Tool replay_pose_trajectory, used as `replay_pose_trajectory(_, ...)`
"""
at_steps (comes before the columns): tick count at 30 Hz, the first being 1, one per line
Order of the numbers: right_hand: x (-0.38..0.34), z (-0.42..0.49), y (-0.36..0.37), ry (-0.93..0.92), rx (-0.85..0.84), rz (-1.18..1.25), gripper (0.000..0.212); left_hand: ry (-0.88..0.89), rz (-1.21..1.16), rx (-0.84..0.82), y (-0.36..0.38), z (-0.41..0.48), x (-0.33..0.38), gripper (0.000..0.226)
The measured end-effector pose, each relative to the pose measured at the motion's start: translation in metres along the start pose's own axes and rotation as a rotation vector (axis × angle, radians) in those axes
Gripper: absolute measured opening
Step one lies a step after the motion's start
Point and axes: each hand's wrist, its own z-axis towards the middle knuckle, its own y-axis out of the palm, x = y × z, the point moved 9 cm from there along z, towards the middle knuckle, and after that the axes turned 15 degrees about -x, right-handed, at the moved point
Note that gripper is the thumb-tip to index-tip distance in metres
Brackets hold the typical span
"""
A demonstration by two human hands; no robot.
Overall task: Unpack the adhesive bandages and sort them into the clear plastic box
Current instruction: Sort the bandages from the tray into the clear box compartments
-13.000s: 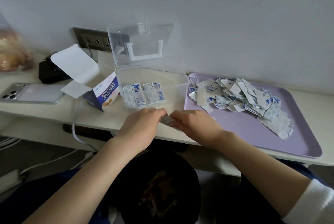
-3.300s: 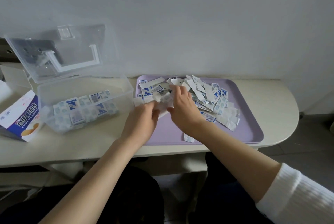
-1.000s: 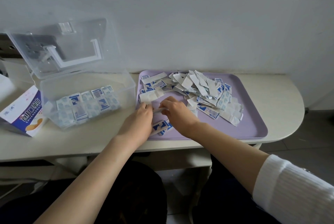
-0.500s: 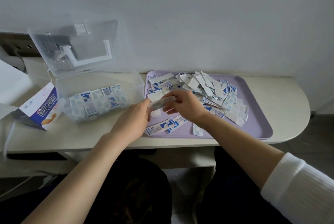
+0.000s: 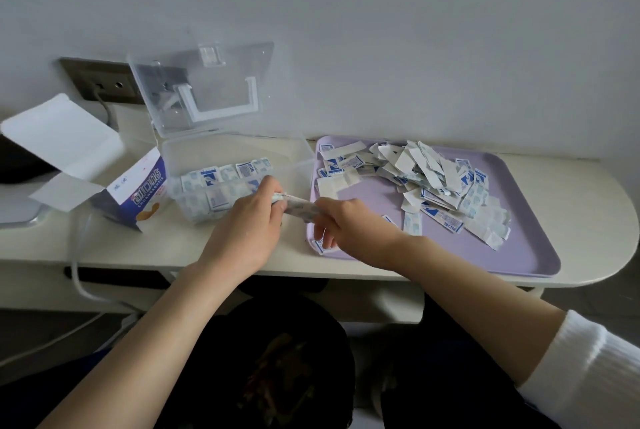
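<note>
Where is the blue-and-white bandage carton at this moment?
Head view: the bandage carton lies open on the left of the table, just left of the clear plastic box, its white flap near the wall socket.

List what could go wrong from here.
The bundle of bandages, pinched at its ends by the left hand and right hand, is not yet over the clear box; it could slip and scatter. A loose bandage lies at the near corner of the purple tray, under the right hand; a brush might knock it off the table.
</note>
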Motion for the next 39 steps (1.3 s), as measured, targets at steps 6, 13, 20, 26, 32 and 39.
replay_pose_trajectory(6,-0.025,0.007,0.009,-0.087,0.019,-0.150,0.016,-0.010,0.129,-0.018,-0.018,-0.015,-0.008,0.007)
replay_pose_trajectory(13,-0.061,0.002,-0.012,-0.363,0.231,-0.014,0.036,-0.128,0.135,0.069,-0.047,-0.019,-0.026,0.010)
replay_pose_trajectory(20,-0.094,-0.011,-0.023,-0.524,0.483,-0.350,0.016,-0.149,0.037,-0.063,-0.053,-0.011,-0.039,0.013)
replay_pose_trajectory(26,-0.094,-0.020,-0.047,-0.533,0.656,-0.370,0.018,-0.089,-0.058,-0.024,-0.062,0.000,-0.023,0.013)
replay_pose_trajectory(32,-0.082,-0.006,-0.062,-0.518,0.619,-0.334,0.014,-0.070,-0.149,0.135,-0.073,0.004,-0.025,0.026)
replay_pose_trajectory(39,-0.062,0.057,-0.098,-0.242,0.464,-0.335,0.011,-0.193,0.344,0.051,-0.052,0.012,-0.037,0.023)
